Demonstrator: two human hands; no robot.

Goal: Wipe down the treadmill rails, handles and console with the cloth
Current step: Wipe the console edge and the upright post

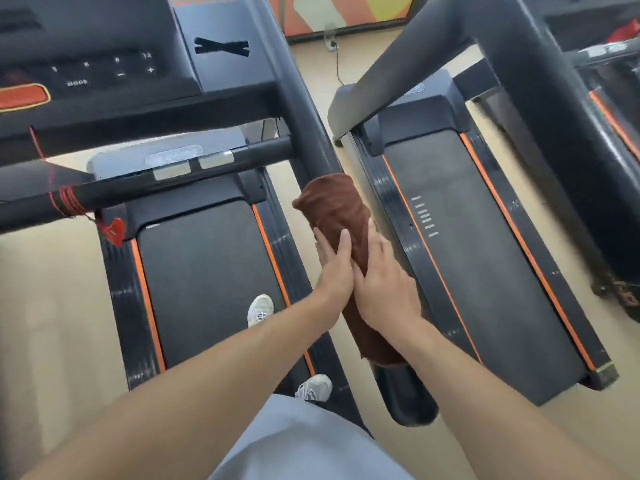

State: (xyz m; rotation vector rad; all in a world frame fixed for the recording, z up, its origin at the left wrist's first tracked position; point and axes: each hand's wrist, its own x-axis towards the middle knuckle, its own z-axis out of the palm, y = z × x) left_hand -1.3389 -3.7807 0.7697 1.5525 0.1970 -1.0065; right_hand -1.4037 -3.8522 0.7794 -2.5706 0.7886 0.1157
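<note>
Head view. A brown cloth point(341, 216) is wrapped lengthwise around the right handrail point(313, 133) of a black treadmill, covering the rail from just below the crossbar junction down toward the near end; the rail's bare rounded end point(408, 400) is seen below the cloth.

The left hand point(334, 268) is laid on the cloth's left side, fingers straight and pressed flat against the fabric. The right hand point(384, 289) is set on the cloth's right side, touching the left hand, with its fingers curled over the far side of the wrapped rail, so the cloth is gripped.

The console point(86, 60), with white digits and an orange-red button point(22, 96), is located far left. A crossbar point(166, 178) bearing metal sensor plates and a red cord point(65, 200) runs beneath it. The running belt point(207, 271), edged in orange, is occupied by two white shoes point(260, 310). A second treadmill point(485, 254) is placed to the right, just beside the first.
</note>
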